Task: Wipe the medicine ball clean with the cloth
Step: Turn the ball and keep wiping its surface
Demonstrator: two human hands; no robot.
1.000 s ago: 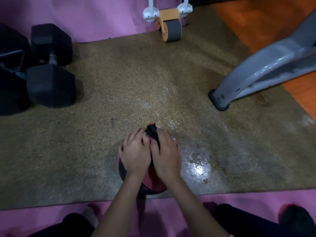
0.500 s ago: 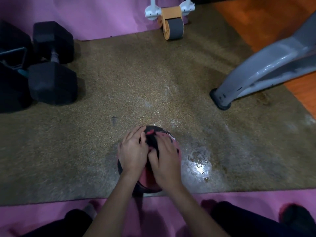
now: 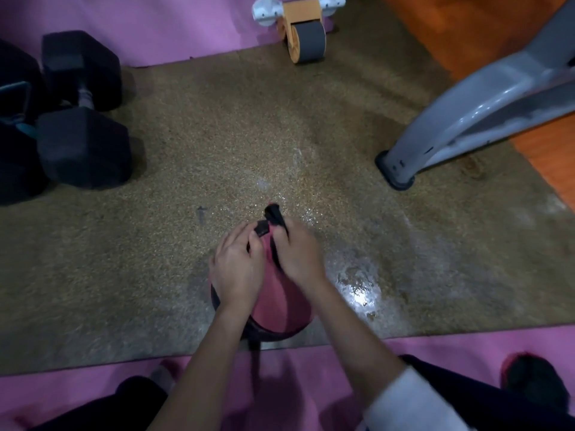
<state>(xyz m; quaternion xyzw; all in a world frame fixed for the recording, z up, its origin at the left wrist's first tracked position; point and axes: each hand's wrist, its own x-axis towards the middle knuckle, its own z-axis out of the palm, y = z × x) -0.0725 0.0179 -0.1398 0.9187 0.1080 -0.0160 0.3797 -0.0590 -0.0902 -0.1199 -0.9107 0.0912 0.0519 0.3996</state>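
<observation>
A red and black medicine ball (image 3: 275, 309) sits on the speckled brown mat (image 3: 186, 181), near its front edge. My left hand (image 3: 238, 269) lies over the ball's left top, fingers curled on a black piece at the ball's far side. My right hand (image 3: 300, 253) is on the ball's right top and grips a dark cloth (image 3: 273, 216), whose end sticks up beyond my fingers. Both hands hide most of the ball's upper surface.
Black hex dumbbells (image 3: 81, 119) lie at the left edge of the mat. An orange and grey ab roller (image 3: 303, 35) stands at the back. A grey machine leg (image 3: 466, 119) comes down at the right. A wet shiny patch (image 3: 357, 293) is right of the ball.
My hands have shifted apart on the ball, showing more red surface between them. The cloth end in my right hand now pokes up past the ball's far side.
</observation>
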